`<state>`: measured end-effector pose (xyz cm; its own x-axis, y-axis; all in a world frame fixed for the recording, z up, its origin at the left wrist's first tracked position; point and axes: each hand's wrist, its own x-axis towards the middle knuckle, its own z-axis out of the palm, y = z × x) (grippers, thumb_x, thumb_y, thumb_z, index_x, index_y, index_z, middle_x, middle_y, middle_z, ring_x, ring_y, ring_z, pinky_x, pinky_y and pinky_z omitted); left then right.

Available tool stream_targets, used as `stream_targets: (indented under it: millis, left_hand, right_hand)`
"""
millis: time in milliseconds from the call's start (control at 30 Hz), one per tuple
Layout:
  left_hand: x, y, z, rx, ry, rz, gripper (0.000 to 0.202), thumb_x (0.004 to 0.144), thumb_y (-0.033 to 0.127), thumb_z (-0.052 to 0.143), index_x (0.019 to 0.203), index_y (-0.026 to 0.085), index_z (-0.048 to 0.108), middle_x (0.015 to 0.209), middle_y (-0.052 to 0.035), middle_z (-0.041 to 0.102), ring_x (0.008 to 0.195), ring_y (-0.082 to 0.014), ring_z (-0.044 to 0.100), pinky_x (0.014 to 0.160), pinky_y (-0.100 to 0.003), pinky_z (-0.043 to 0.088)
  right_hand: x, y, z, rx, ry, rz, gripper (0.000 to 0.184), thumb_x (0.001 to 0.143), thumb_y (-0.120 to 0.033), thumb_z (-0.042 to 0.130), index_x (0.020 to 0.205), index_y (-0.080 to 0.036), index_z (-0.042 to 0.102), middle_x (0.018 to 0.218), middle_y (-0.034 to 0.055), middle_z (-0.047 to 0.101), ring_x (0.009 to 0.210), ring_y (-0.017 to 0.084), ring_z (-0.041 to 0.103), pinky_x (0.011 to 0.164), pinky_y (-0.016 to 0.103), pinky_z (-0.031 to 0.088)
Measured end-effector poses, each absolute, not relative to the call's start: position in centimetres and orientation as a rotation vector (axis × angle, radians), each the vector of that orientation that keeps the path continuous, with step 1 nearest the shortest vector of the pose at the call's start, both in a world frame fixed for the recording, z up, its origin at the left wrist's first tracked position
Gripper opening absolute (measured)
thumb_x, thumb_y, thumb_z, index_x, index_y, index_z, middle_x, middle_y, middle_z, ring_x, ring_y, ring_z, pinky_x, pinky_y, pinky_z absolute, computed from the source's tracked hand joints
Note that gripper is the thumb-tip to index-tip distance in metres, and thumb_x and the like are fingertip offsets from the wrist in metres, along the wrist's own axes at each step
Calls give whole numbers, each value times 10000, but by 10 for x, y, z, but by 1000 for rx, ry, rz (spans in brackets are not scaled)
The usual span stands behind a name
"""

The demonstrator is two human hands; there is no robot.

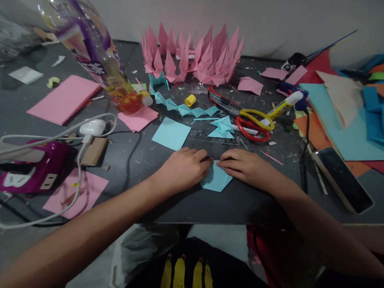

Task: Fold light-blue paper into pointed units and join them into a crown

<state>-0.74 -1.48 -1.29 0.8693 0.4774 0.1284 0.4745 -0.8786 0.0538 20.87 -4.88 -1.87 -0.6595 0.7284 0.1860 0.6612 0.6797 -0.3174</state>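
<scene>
A light-blue sheet of origami paper (216, 179), folded at its corners, lies on the dark table near the front edge. My left hand (189, 167) is closed at its upper left edge, fingers curled and pressing the paper. Opposite it, my right hand (245, 165) pinches the upper right edge, thumb and fingertips together. Both hands' fingertips nearly meet at the top of the sheet. Just beyond them are a flat light-blue square (172, 133) and some small folded blue pieces (222, 128). A chain of folded blue pieces (181, 109) runs behind these.
Pink pointed origami pieces (192, 60) stand at the wall. A tall drink bottle (96, 59) and pink paper stack (64, 99) are left, near a purple power strip (35, 166) with cables. Scissors (252, 124), a phone (342, 180) and coloured sheets (345, 122) lie right.
</scene>
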Motion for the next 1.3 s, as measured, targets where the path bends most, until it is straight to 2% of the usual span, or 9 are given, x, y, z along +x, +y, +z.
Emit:
stream_targets:
  millis: [200, 300, 467, 700, 900, 1033, 1200, 1300]
  left_hand:
    - [-6, -17, -10, 3089, 711, 171, 228, 901, 208, 439, 978, 138, 642, 792, -53, 598, 698, -171, 566, 569, -291, 325]
    - [-5, -17, -8, 3055, 736, 173, 228, 901, 215, 444, 968, 138, 648, 796, -58, 604, 703, -170, 566, 588, -292, 329]
    - [-10, -15, -7, 2931, 811, 217, 327, 906, 299, 387, 1080, 197, 644, 811, -55, 606, 715, -174, 561, 628, -301, 354]
    - [-19, -9, -4, 2832, 771, 136, 386, 891, 307, 377, 1216, 229, 571, 891, -60, 612, 790, -189, 562, 678, -310, 375]
    - [-25, 0, -5, 2665, 771, 239, 318, 875, 289, 437, 1086, 181, 650, 862, -55, 637, 739, -158, 586, 672, -278, 409]
    - [-22, 0, -4, 2494, 869, 316, 221, 842, 312, 530, 894, 164, 686, 821, -36, 660, 714, -143, 592, 627, -242, 411]
    - [-17, -4, -3, 2438, 988, 251, 157, 754, 324, 655, 743, 167, 661, 699, -8, 645, 658, -146, 565, 579, -237, 372]
    - [-17, -4, -4, 2380, 994, 240, 135, 746, 303, 663, 733, 168, 663, 682, -6, 640, 647, -136, 561, 584, -226, 369]
  right_hand:
    - [205, -50, -16, -1115, -2612, 345, 309, 930, -245, 372, 1104, -174, 617, 937, 106, 608, 876, 194, 570, 769, 348, 488]
    - [203, -50, -14, -1152, -2575, 326, 302, 920, -266, 387, 1020, -177, 658, 874, 96, 582, 827, 189, 554, 743, 341, 480]
    - [208, -51, -10, -1222, -2497, 407, 327, 910, -262, 398, 806, -182, 698, 783, 70, 570, 725, 157, 549, 676, 295, 467]
    - [213, -50, -6, -1277, -2479, 458, 305, 887, -242, 426, 746, -198, 693, 772, 60, 585, 717, 160, 566, 647, 295, 453]
    - [209, -49, -8, -1275, -2410, 510, 300, 881, -233, 444, 655, -178, 634, 733, 51, 574, 662, 143, 553, 609, 277, 433]
    - [204, -49, -13, -1331, -2337, 484, 260, 868, -230, 488, 627, -179, 572, 716, 39, 573, 659, 139, 550, 613, 268, 427]
    - [196, -49, -15, -1453, -2268, 525, 94, 844, -247, 555, 810, -179, 610, 798, 43, 607, 745, 156, 582, 653, 265, 442]
    - [194, -50, -13, -1461, -2278, 565, 133, 837, -273, 569, 924, -186, 620, 882, 59, 611, 825, 175, 586, 714, 286, 452]
